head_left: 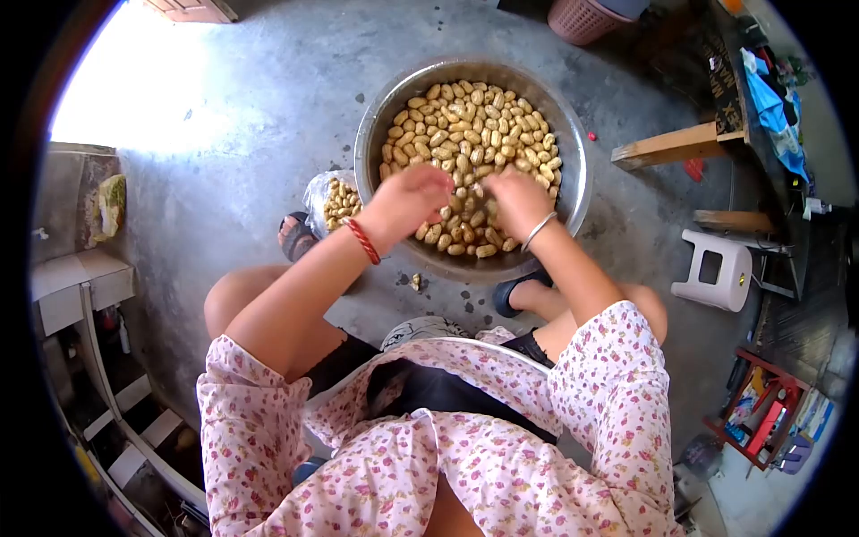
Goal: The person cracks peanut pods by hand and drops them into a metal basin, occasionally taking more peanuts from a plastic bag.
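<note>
Silver-coloured metal forms the wide round basin (pixel 575 152), which stands on the grey floor (pixel 286 89) in front of a seated person. Inside it lie a great many peanuts (pixel 465 125) in their shells; they are pale and heaped at the far side, while at the near side, below the hands, they look darker and wet.

The left hand (pixel 407 201) is above the near left part of the basin, with its fingers bent and partly closed. The right hand (pixel 519 201) is opposite to it, its fingers also bent and pointing inward and down to the peanuts. The fingertips of both hands are near each other, but apart. Whether either hand has hold of a peanut, one cannot tell, because the fingers are partly hidden.

A red bracelet (pixel 361 242) is around the left wrist, and a metal bangle (pixel 539 230) is around the right one. The person wears a shirt (pixel 394 474) with small flowers, its sleeves ending near the elbows.

Just beside the basin, on the left, a clear plastic bag (pixel 318 192) contains more peanuts. Farther to the right, a pale stool (pixel 735 268) lies on its side on the floor.
</note>
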Motion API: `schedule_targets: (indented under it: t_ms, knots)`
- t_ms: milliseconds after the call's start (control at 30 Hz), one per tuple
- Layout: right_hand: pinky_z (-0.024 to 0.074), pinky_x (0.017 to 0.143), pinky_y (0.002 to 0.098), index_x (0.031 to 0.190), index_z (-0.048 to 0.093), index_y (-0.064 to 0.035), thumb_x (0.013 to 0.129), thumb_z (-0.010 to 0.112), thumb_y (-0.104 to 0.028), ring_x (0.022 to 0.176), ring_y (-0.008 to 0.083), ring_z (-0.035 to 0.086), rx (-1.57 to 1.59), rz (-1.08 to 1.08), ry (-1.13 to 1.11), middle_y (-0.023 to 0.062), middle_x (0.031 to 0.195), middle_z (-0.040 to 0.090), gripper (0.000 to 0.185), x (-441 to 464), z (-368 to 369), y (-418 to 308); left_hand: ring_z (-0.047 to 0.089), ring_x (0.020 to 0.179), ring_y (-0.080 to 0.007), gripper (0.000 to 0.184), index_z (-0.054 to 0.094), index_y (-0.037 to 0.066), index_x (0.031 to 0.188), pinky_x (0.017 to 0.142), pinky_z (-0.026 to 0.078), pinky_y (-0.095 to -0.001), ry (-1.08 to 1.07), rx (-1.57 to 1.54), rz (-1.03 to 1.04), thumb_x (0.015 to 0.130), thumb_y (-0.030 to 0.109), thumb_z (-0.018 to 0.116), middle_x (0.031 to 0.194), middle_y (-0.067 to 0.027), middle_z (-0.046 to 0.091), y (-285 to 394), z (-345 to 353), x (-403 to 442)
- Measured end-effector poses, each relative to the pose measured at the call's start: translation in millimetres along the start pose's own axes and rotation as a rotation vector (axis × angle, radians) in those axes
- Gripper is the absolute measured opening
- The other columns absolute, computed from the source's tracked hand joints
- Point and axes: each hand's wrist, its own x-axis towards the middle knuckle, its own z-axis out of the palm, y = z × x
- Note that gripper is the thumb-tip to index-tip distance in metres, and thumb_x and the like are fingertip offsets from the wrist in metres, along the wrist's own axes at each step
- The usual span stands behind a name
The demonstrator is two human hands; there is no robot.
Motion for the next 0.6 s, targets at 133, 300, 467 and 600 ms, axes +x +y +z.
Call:
schedule_targets:
  t_ms: [133,300,467,600]
  knots:
    - [0.0495,0.073,0.0387,0.098,0.064,-0.0118,0.078,0.060,-0.007,0.081,0.0290,0.063,0.238,0.010,0.025,0.0127,0.088,0.065,0.021,3,4,-6,0.060,0.085,-0.0148,0.023,0.056,-0.002,0.109,0.077,0.051,-0.0277,0.010,0.507,0.058,0.089,0.007,0.051,0.093,-0.0088,0.064,-22,7,11]
    - [0.0397,0.051,0.0194,0.109,0.057,-0.0015,0.095,0.049,-0.016,0.058,0.0063,0.049,1.249,0.198,-0.217,0.0024,0.077,0.060,0.022,10,-11,-7,0.061,0.079,-0.0150,0.021,0.057,-0.002,0.106,0.073,0.051,-0.0284,0.077,0.411,0.151,0.092,0.011,0.047,0.088,-0.0079,0.064,-40,10,29]
    - [0.0283,0.039,0.0195,0.094,0.056,-0.0024,0.098,0.045,-0.027,0.044,0.0059,0.037,1.675,0.309,-0.320,0.0032,0.065,0.053,0.027,2,-23,-23,0.061,0.074,-0.0348,0.035,0.056,-0.002,0.094,0.071,0.049,-0.0399,0.050,-0.051,-0.039,0.097,0.029,0.039,0.083,-0.0202,0.063,-7,22,16]
    - [0.0214,0.033,0.0215,0.071,0.049,-0.0075,0.097,0.043,-0.041,0.036,0.0064,0.030,1.657,0.460,-0.289,-0.0009,0.049,0.040,0.043,-6,-27,-41,0.058,0.067,-0.0366,0.035,0.052,0.001,0.080,0.064,0.047,-0.0455,0.245,0.573,0.509,0.097,0.028,0.039,0.070,-0.0205,0.057,-8,33,7]
